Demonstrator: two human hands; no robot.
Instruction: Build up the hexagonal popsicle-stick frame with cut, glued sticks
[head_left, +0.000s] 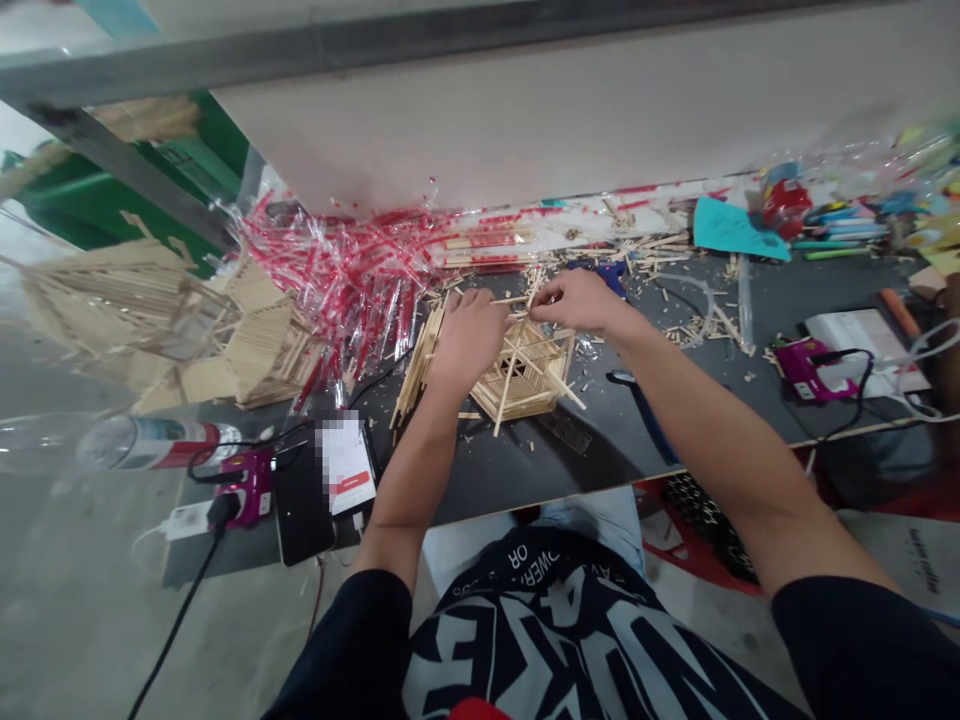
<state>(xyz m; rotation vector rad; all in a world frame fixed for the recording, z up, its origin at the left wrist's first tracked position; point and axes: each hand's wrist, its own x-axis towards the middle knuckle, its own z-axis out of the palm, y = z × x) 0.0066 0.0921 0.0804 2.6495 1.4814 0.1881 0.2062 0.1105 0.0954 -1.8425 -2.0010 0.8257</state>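
On the dark tabletop sits a small polygonal frame of thin wooden sticks point(525, 400), stacked like a basket, with sticks crossing over its top. My left hand point(472, 330) is closed at its far left edge, fingertips on a wooden stick point(510, 300) that runs across toward the other hand. Thumb and fingers of my right hand point(574, 300) pinch at the far corner, where stick ends meet; exactly which piece they grip is partly hidden. Beside my left forearm lies a pile of loose sticks point(416, 375). A blue tool, partly hidden, point(611, 277) lies behind my right hand.
Red-and-clear plastic wrappers point(337, 250) heap at the back left. A larger stick structure point(255, 350) stands left, near a plastic bottle point(157, 443). Purple power adapters point(251, 485) with cables, a black phone point(302, 505) and stick offcuts point(694, 325) lie about.
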